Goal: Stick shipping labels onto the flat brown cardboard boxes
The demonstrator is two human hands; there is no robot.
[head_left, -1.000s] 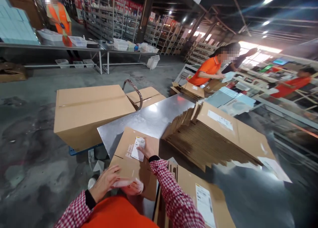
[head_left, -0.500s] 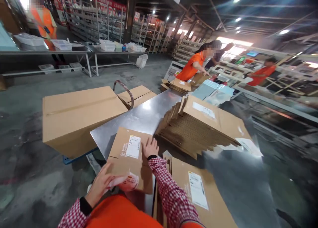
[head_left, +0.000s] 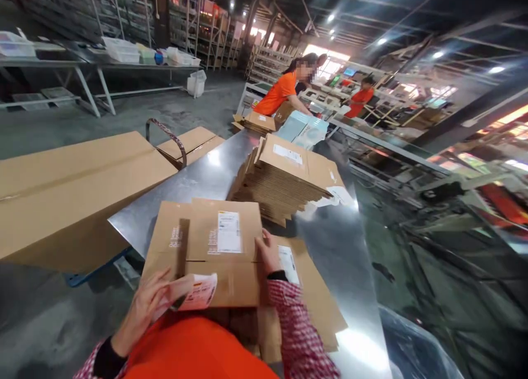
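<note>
My right hand (head_left: 270, 252) grips the right edge of a flat, folded cardboard box (head_left: 239, 283) with a white shipping label (head_left: 230, 232) stuck on it. This box lies partly over another flat cardboard box (head_left: 163, 241), whose printed left side shows without a label. My left hand (head_left: 148, 294) is closed on a sheet of shipping labels (head_left: 200, 292), which hangs over the near edge of the boxes. Further flat boxes (head_left: 313, 291), one with a label partly covered by my right hand and wrist, lie to the right on the metal table (head_left: 198, 175).
A tall stack of flat boxes (head_left: 284, 175) stands farther back on the table. At left is a large closed carton (head_left: 82, 175) on a blue-framed cart (head_left: 94, 269). A co-worker in orange (head_left: 282, 93) bends over light-blue packages (head_left: 299, 126).
The view has swung right. The labelled box has slid right, with my right hand now at its edge, and the box beneath shows at left. My left hand still has the label sheet.
</note>
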